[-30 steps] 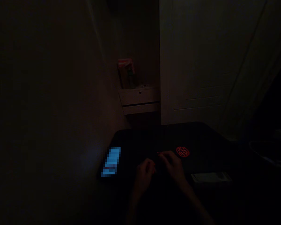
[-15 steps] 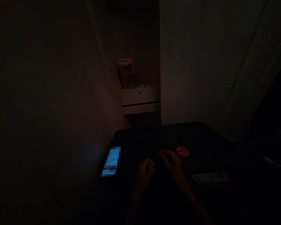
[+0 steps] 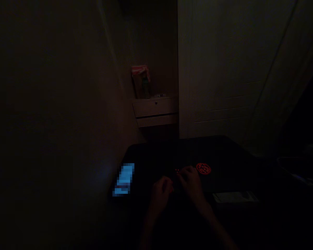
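Note:
The light is very dim. My left hand is curled over the dark table, with a faint reddish patch at its fingertips; what it holds is too dark to name. Close to its right is my right hand, its thumb and fingers drawn together in a pinch. Several tiny red bead-like pieces lie just beyond those fingertips. Beside the right hand sits a round red-rimmed dish with many small orange-red bits in it. Whether a tiny piece is between the right fingers cannot be made out.
A lit, blurred phone-like screen lies at the table's left side, near the wall. A pale flat packet is at the near right. Behind stand a drawer unit bearing a bag, and a pale panel.
My right hand's fingers have shifted slightly, with the fingertips a little lower and away from the tiny red pieces. My left hand has stayed almost in place.

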`<action>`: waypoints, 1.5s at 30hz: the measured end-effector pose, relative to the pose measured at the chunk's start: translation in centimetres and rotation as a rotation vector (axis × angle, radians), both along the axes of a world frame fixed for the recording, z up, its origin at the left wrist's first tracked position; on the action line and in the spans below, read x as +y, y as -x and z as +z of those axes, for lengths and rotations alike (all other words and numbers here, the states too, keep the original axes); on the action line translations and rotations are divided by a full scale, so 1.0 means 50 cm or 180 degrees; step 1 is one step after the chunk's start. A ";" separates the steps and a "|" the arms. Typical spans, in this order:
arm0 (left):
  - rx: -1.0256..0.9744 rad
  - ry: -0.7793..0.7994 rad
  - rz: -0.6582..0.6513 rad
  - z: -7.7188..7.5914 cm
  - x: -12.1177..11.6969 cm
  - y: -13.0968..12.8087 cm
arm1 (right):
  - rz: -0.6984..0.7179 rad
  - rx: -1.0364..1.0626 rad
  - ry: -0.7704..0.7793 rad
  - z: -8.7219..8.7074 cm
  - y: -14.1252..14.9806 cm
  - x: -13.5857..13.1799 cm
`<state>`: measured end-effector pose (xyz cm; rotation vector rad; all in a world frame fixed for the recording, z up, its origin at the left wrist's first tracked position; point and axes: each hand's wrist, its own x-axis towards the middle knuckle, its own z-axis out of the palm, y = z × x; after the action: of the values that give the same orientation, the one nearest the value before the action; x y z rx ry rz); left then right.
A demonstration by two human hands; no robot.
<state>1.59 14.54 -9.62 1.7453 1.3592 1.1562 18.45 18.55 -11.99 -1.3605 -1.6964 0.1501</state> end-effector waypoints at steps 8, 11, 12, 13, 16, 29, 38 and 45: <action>-0.0021 -0.0031 -0.0018 -0.002 -0.002 0.000 | -0.0013 0.0043 -0.0034 -0.006 0.000 0.004; -0.0017 0.0002 0.0002 -0.001 -0.002 -0.001 | 0.0009 0.0086 -0.0106 -0.006 0.000 0.003; -0.0019 0.0017 0.0004 -0.001 -0.002 -0.001 | 0.0024 0.0083 -0.0118 -0.005 -0.001 0.003; -0.0023 0.0027 -0.0001 0.000 -0.001 -0.001 | 0.0032 0.0078 -0.0124 -0.005 -0.001 0.003; -0.0014 0.0012 -0.0005 0.000 0.000 -0.001 | 0.0053 0.0081 -0.0128 -0.004 -0.002 0.002; -0.0033 -0.0006 -0.0011 0.008 -0.003 -0.001 | 0.0077 0.0283 -0.0098 0.004 -0.003 0.001; -0.0050 0.0032 -0.0001 0.004 -0.002 -0.001 | 0.0227 0.0348 -0.0201 0.009 -0.007 -0.007; -0.0041 -0.0015 0.0025 0.003 0.000 -0.001 | 0.0188 0.0031 -0.0112 0.013 -0.005 -0.011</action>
<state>1.66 14.54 -9.49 1.7345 1.3579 1.1737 18.68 18.01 -11.36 -1.2827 -1.7242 0.1595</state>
